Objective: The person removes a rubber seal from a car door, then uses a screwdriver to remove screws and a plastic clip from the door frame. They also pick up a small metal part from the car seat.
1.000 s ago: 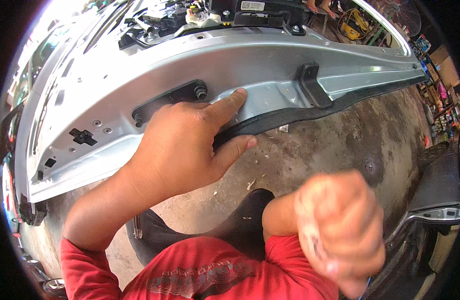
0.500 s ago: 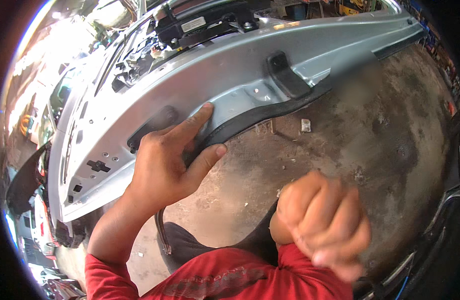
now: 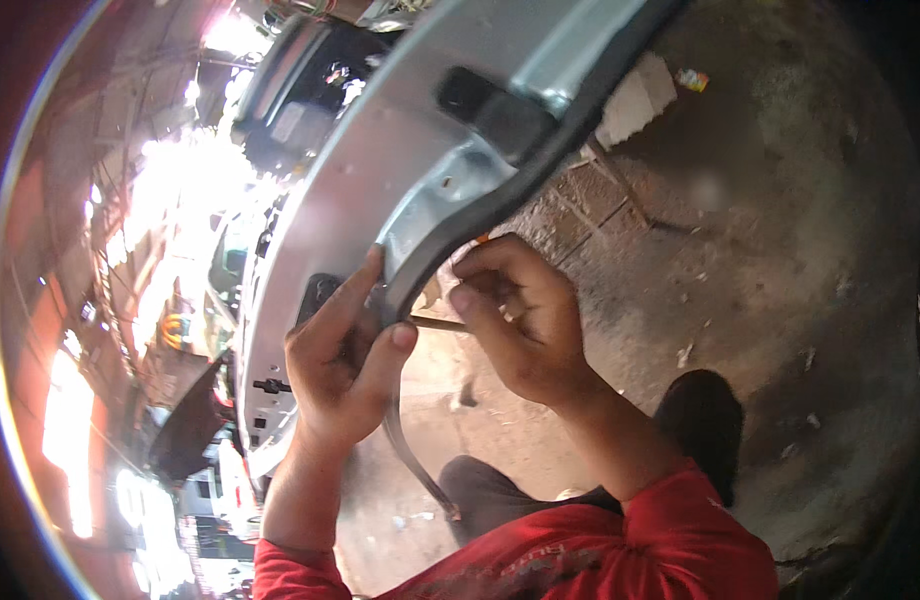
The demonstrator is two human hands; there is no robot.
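A silver metal car panel [image 3: 345, 215], likely a door, runs from upper right to lower left, with a black rubber seal strip [image 3: 480, 212] along its curved edge. My left hand [image 3: 340, 370] grips that edge: the index finger lies on the metal, the thumb at the strip's outer side. A loose length of strip [image 3: 417, 465] hangs below it towards my leg. Close by the strip's underside is my right hand [image 3: 530, 320], fingers curled in and thumb near the index finger. What it holds, if anything, is hidden. A thin brown rod [image 3: 440, 323] shows between the hands.
A black rubber pad [image 3: 500, 118] sits on the panel. Under the edge, a thin-legged stand [image 3: 620, 180] and a pale flat piece [image 3: 638, 100] show above the stained concrete floor [image 3: 780, 250]. Bright clutter fills the left side.
My right hand has come up from near my body to the strip, beside my left hand. The left hand keeps its place on the edge. The view has turned, so the panel appears steeper.
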